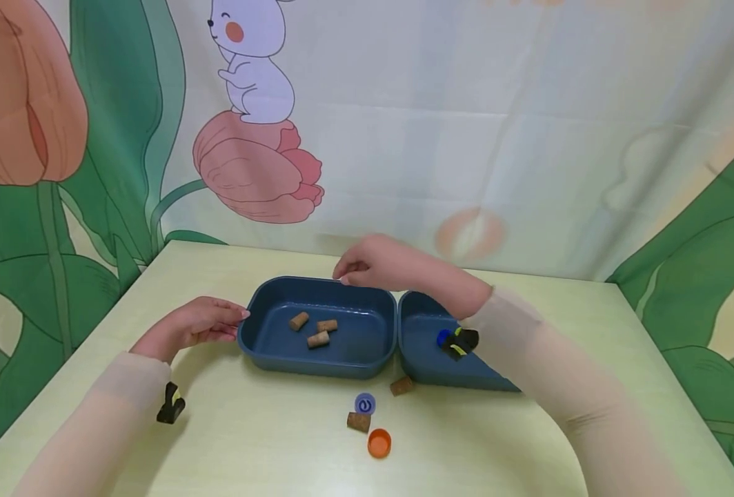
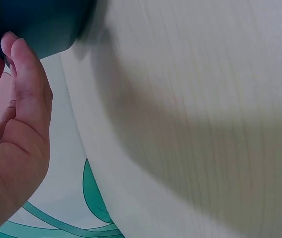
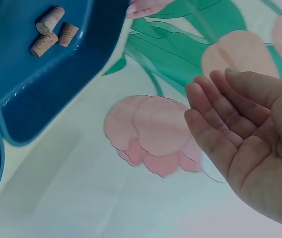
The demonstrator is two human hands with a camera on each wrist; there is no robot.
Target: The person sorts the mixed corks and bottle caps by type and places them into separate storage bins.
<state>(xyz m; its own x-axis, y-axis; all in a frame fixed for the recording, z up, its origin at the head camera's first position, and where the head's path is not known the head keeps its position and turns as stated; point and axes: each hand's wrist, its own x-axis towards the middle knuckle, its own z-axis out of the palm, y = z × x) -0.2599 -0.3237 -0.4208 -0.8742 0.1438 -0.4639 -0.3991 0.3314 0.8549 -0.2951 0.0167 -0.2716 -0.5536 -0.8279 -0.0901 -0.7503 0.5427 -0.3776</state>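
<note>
At the left end of a dark blue rectangular tray, my left hand pinches the rim between thumb and fingers; the left wrist view shows this hand at the tray wall. Three corks lie inside that tray. My right hand hovers over its back rim, empty. In the right wrist view the palm of this hand shows, its fingers loosely bent.
A second blue tray stands against the first on the right, partly hidden by my right arm. It holds a blue cap. In front lie a purple cap, an orange cap and two corks. A printed curtain hangs behind.
</note>
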